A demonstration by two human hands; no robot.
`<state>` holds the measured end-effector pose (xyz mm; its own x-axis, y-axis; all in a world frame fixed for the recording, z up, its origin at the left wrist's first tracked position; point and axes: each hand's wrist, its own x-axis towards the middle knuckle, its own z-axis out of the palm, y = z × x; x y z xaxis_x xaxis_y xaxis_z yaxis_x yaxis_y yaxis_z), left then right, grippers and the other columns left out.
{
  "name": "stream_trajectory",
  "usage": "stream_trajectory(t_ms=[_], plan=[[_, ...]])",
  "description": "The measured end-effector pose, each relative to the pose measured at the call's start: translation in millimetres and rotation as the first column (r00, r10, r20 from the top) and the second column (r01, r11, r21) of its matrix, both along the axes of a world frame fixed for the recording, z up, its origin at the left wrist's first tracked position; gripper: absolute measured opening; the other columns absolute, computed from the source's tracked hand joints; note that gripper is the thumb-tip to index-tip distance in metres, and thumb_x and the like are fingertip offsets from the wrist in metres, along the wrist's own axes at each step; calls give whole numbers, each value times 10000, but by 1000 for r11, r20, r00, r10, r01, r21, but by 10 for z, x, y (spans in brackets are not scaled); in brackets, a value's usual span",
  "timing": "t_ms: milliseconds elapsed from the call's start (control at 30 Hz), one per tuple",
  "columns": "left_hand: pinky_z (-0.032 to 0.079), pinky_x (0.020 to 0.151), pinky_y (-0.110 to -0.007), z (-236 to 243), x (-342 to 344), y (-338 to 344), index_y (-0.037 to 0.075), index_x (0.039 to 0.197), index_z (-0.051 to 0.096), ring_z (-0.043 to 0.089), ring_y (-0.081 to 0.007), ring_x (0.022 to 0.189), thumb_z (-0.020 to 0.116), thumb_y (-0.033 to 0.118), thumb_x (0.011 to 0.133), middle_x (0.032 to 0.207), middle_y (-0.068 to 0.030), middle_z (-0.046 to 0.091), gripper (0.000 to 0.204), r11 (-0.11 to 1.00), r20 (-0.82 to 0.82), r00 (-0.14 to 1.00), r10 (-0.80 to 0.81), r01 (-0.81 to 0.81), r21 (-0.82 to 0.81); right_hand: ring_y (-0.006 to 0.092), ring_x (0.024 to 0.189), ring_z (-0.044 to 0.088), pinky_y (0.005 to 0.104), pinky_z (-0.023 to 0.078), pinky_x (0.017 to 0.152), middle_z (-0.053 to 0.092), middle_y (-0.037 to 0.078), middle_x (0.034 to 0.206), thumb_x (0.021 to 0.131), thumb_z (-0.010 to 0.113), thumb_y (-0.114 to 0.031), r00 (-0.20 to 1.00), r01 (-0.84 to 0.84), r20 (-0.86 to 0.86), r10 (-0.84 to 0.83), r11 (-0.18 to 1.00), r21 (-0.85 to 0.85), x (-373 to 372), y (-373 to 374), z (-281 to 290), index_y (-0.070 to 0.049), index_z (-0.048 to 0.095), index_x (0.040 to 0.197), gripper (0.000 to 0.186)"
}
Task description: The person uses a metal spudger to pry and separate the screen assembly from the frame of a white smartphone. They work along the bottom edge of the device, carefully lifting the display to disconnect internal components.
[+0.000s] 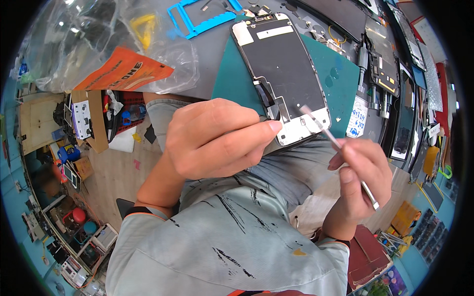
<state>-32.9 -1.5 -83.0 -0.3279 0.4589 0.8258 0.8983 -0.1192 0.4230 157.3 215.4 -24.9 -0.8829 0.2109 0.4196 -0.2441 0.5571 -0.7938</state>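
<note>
A phone screen assembly (289, 64) lies back side up and slightly tilted on a green mat (341, 74). A dark flex cable (266, 96) stands partly loose along its left edge, near a white lower strip. At the lower-left corner of the screen, my left hand (222, 135) is closed, thumb and fingers pressed together beside the cable's end. What they pinch is hidden. My right hand (363, 172) grips a thin metal pry tool (323, 129) like a pen. Its flat tip is over the lower part of the screen; whether it touches cannot be made out.
A clear plastic bag (69, 44) with an orange label lies at the left of the bench, beside a blue plastic frame (185, 22). Small phone parts (316, 32) crowd the far side. Screwdrivers (363, 61) and more phone screens (405, 116) line the right.
</note>
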Motion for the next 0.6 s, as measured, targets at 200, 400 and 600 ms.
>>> stream_trajectory(t_ms=[200,400,600], plan=[[560,553,-293,8,-15,-13,55,1061,860,694,-166,687,888,-72,708,883,-23,729,376,1000,-6,1000,-5,5,-16,260,877,756,356,588,754,822,175,1162,854,836,48,993,-107,57,104,992,65,-63,-35,74,-37,831,1294,448],[572,560,-292,38,8,-11,64,1075,850,709,-169,697,913,-57,728,890,-29,741,373,1000,32,999,-4,4,-22,266,854,759,353,584,737,826,171,1152,843,856,20,993,-109,63,104,991,76,-109,-46,68,-50,839,1283,446],[561,561,-295,57,77,-10,67,1086,791,695,-185,679,970,5,738,882,-41,733,396,1000,127,992,5,-4,-1,268,830,751,352,573,714,829,187,1124,838,858,11,993,-117,29,115,990,80,-150,-53,21,-9,839,1253,416]])
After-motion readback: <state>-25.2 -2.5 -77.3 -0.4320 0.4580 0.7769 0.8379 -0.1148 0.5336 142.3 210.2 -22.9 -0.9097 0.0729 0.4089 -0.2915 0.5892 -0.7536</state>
